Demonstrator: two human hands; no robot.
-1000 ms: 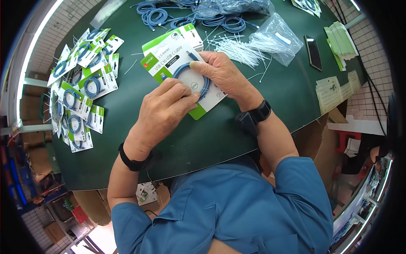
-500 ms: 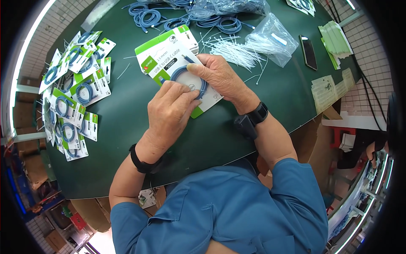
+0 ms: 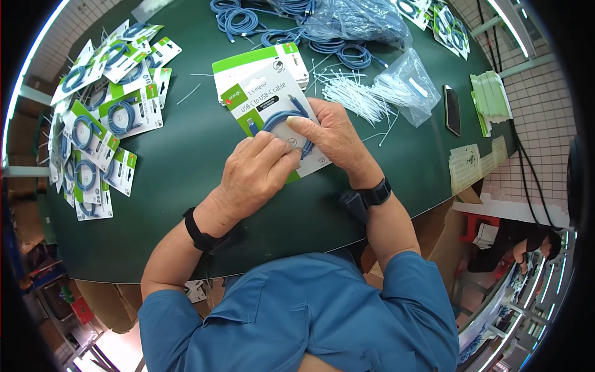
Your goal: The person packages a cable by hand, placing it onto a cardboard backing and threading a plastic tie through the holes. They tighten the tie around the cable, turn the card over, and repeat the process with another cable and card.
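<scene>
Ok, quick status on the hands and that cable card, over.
Left hand and right hand both pressing the coiled blue cable onto the green-and-white card. Card flat on the green table. Nothing in the way.

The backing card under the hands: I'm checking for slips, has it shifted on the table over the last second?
Cannot tell: the head camera itself moved. The backing card lies against the card stack as before, both hands on it.

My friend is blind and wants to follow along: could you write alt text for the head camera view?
Seen from above, a person's left hand and right hand press a coiled blue cable onto a white and green packaging card on a dark green table. Finished carded cables lie piled at the left, with loose blue cables and white cable ties beyond.
</scene>
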